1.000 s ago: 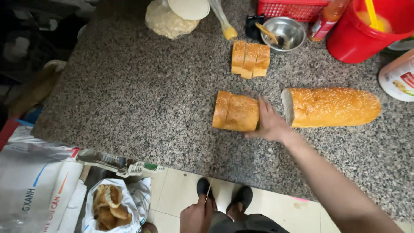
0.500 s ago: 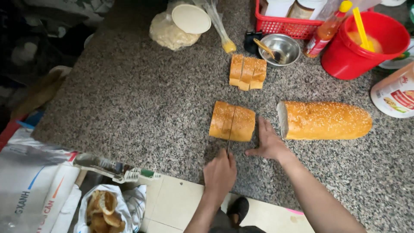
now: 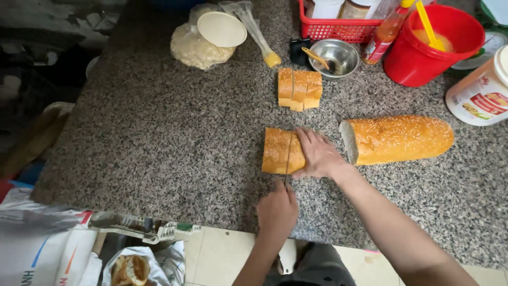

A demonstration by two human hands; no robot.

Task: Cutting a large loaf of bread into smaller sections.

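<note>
The left hand (image 3: 277,211) was closed around a knife (image 3: 287,167), whose thin blade stood across the cut loaf piece (image 3: 280,150) on the granite counter (image 3: 159,137). The right hand (image 3: 317,154) lay flat with fingers spread, pressing that piece's right end. Just right of the piece lay the long seeded loaf (image 3: 397,139), cut end facing it; just beyond the piece sat a small stack of slices (image 3: 299,88).

Farther beyond the piece, a steel bowl (image 3: 333,56) held a small spoon; what else lay in it could not be made out. Right of the bowl stood a red bucket (image 3: 431,50) with yellowish liquid and a yellow stick in it. A red basket (image 3: 344,24), cut off by the top edge, held jars only partly seen. Up and left of the piece, a clear bag (image 3: 196,47) held a pale crumbly filling, a round lid resting on it. A white tub (image 3: 481,90) was cut off at the right edge. Below the counter's near edge, left of the piece, an open bag (image 3: 132,269) showed bread pieces, partly hidden.
</note>
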